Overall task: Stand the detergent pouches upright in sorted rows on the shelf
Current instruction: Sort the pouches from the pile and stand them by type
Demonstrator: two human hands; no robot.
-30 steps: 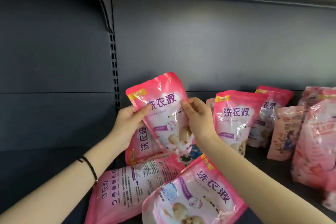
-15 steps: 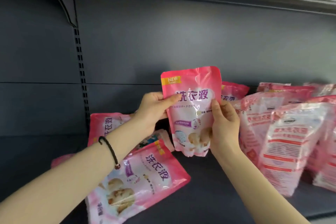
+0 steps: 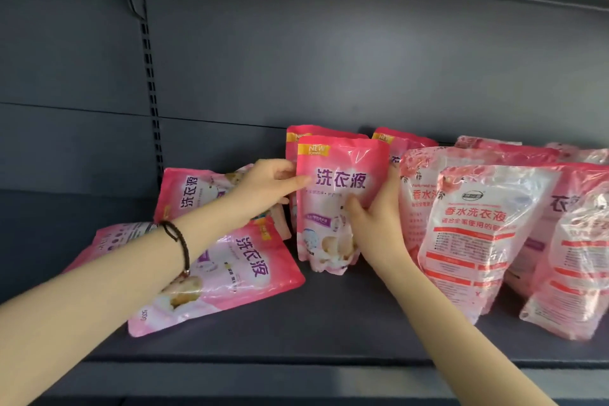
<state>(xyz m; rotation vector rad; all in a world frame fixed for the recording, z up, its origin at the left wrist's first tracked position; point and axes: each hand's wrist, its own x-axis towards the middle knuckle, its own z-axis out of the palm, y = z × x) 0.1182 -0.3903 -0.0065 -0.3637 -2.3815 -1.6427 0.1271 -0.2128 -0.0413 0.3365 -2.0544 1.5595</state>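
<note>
Right now you have the pink detergent pouch (image 3: 341,201) upright, front label facing you, with its base down on the grey shelf (image 3: 329,333) toward the far side. Your left hand (image 3: 267,186) pinches its upper left edge, thumb on the front and fingers behind. Your right hand (image 3: 375,221) grips its right edge, thumb pressed on the label. Just behind it stands a second matching pouch (image 3: 293,142), and a third (image 3: 405,142) stands to the right of that one, near the back panel (image 3: 329,59). To the left, under your left forearm, three matching pouches lie flat or tilted: a near one (image 3: 237,277), a far one (image 3: 194,194) and a leftmost one (image 3: 112,237). To the right, paler rose-print pouches (image 3: 478,234) stand in rows, the nearest just beside your right wrist. A dark cord bracelet (image 3: 179,241) circles your left wrist.
</note>
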